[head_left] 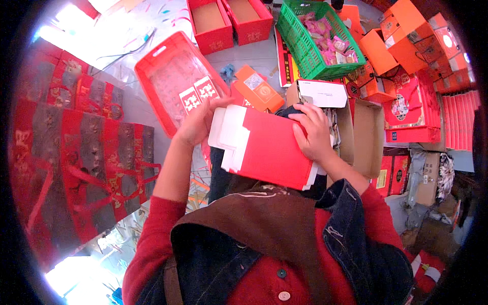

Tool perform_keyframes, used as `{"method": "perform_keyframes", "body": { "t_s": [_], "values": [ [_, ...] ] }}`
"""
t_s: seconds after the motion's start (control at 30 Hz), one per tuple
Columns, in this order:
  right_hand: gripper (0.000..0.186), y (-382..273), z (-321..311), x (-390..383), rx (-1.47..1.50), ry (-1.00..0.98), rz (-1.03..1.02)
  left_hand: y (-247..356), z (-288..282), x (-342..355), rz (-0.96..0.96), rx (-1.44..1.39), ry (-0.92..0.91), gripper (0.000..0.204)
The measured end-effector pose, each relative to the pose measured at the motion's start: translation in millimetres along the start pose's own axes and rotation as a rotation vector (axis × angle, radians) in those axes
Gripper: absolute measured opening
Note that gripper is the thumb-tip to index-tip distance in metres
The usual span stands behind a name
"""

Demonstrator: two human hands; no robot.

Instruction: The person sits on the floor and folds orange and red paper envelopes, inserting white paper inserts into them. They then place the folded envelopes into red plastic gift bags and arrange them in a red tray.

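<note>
A flat red cardboard box [277, 147] with white end flaps [229, 132] lies tilted over my lap. At its left end my left hand [197, 122] grips the flaps, its fingertips partly hidden behind the white card. My right hand [314, 131] curls over the box's far right edge, with the thumb lying on the red face. Just beyond the box are an orange packet [258, 89] and a white-lidded carton [323, 94].
To the left, a red plastic crate [175, 66] holds red-and-white printed cards; beyond it stand two open red boxes [208, 23]. A green basket [315, 43] contains pink-wrapped packets. Orange boxes [401, 40] pile up at right, and red-and-grey gift bags [86, 173] line the left.
</note>
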State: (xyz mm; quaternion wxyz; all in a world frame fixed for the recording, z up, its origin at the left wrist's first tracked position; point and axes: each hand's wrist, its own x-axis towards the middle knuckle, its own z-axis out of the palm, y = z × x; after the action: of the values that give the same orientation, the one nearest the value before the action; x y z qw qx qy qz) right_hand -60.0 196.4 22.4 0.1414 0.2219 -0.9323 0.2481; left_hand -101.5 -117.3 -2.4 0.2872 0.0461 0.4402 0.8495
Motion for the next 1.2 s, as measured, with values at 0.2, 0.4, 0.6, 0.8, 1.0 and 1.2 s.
{"method": "perform_keyframes", "body": {
  "t_s": [0.2,0.4,0.6,0.8,1.0,1.2],
  "values": [
    [0.025,5,8,-24,-0.032,0.123,-0.141,-49,59,-66,0.223,0.386,0.407,0.063],
    [0.043,-49,-10,-47,-0.005,0.071,-0.263,-48,94,-100,0.311,0.350,0.490,0.054],
    [0.044,-68,-11,-57,0.134,0.080,-0.183,-51,89,-110,0.317,0.298,0.529,0.047],
    [0.044,-77,-25,-51,0.105,0.059,-0.219,-58,80,-95,0.350,0.304,0.564,0.046],
    [0.026,-82,-43,-23,0.363,-0.208,0.080,-64,47,-82,0.283,0.192,0.637,0.034],
    [0.008,-44,-41,24,1.230,0.110,0.530,-44,51,-72,0.572,0.362,0.590,0.039]
  ]
}}
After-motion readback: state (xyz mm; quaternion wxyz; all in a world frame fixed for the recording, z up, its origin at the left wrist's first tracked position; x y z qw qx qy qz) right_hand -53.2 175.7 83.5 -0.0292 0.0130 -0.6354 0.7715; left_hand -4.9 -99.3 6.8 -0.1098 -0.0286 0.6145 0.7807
